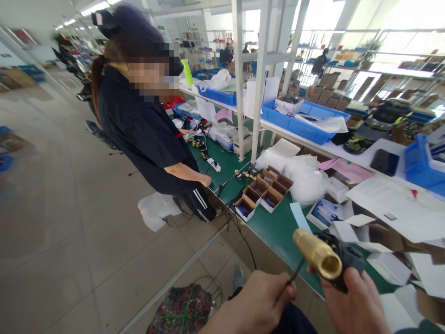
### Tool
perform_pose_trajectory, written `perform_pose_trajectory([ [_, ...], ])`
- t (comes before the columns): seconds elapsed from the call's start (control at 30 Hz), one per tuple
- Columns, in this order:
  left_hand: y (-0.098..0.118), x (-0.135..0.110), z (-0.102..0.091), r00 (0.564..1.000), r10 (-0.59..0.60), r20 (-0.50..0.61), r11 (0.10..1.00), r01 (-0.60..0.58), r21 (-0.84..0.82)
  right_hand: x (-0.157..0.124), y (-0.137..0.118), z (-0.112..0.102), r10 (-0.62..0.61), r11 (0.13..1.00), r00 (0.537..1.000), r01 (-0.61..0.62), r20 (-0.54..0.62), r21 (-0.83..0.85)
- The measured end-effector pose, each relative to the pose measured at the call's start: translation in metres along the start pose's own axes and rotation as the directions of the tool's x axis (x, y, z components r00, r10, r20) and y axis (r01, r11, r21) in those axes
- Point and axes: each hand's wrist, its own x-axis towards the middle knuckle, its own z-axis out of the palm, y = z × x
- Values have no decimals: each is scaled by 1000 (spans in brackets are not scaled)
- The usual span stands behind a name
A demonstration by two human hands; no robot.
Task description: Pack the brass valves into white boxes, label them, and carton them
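"Who's furthest left?"

"One co-worker (139, 125), standing beside the far-left stretch of the green bench (278, 236)."

"And the wearer's left hand (259, 294)?"

"In front of the bench's near edge, thumb and fingers pinching one thin dark length (298, 270); cable or tool, I can't tell."

"Those small open boxes (248, 200)?"

"On the bench, clustered; they overlap too much for a sure count."

"Which way does the brass tube (313, 248) point?"

"Just one is in hand, above the bench's near edge. Its long axis slants from upper left to lower right, the open bore facing the viewer."

"Right hand (359, 299)?"

"Closed around the single black part (351, 257) against the tube, fingers partly hidden."

"Beyond?"

"One dark phone (384, 161), on the shelf (361, 155) above the bench."
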Motion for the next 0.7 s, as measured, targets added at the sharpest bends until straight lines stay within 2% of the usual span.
perform_pose_trajectory([
  [0.03, 7, -9, -1, 997, 67, -21, 995, -66, 74, 5, 0, -4, 24, 999, 997, -27, -72, -39],
  [0.1, 26, -23, -19, 973, 201, -114, 967, -179, 182, 10, -2, -10, 133, 984, 979, -149, -151, -94],
  [0.13, 35, -25, -33, 956, 238, -171, 959, -203, 197, 8, -3, -11, 190, 973, 973, -205, -133, -111],
  [0.17, 41, -24, -47, 953, 211, -217, 967, -172, 185, 3, -5, -10, 239, 963, 968, -246, -74, -107],
  [0.23, 41, -11, -66, 961, 90, -261, 996, -87, 26, -10, -11, -5, 297, 955, 947, -296, 122, -24],
  [0.27, 36, -1, -68, 960, 5, -279, 993, -36, -108, -15, -15, 0, 306, 945, 929, -322, 207, 51],
  [0.33, 19, 17, -54, 954, -142, -266, 951, 57, -302, -21, -21, 9, 309, 894, 905, -382, 294, 236],
  [0.4, 5, 26, -27, 972, -180, -149, 933, 121, -339, -15, -23, 15, 299, 833, 919, -382, 256, 401],
  [0.47, 2, 19, -5, 986, -161, -37, 966, 149, -210, -3, -22, 15, 272, 840, 956, -291, 108, 458],
  [0.53, 13, 4, -2, 996, -90, -12, 996, 90, 11, 8, -18, 11, 235, 897, 971, -201, -40, 394],
  [0.6, 33, -12, -18, 995, 63, -83, 979, -45, 197, 13, -17, 6, 228, 940, 967, -188, -114, 283],
  [0.67, 55, -16, -47, 958, 209, -196, 937, -140, 319, 13, -19, 5, 241, 957, 965, -217, -106, 194],
  [0.7, 64, -13, -61, 942, 264, -209, 914, -175, 366, 11, -21, 6, 250, 959, 965, -235, -79, 160],
])
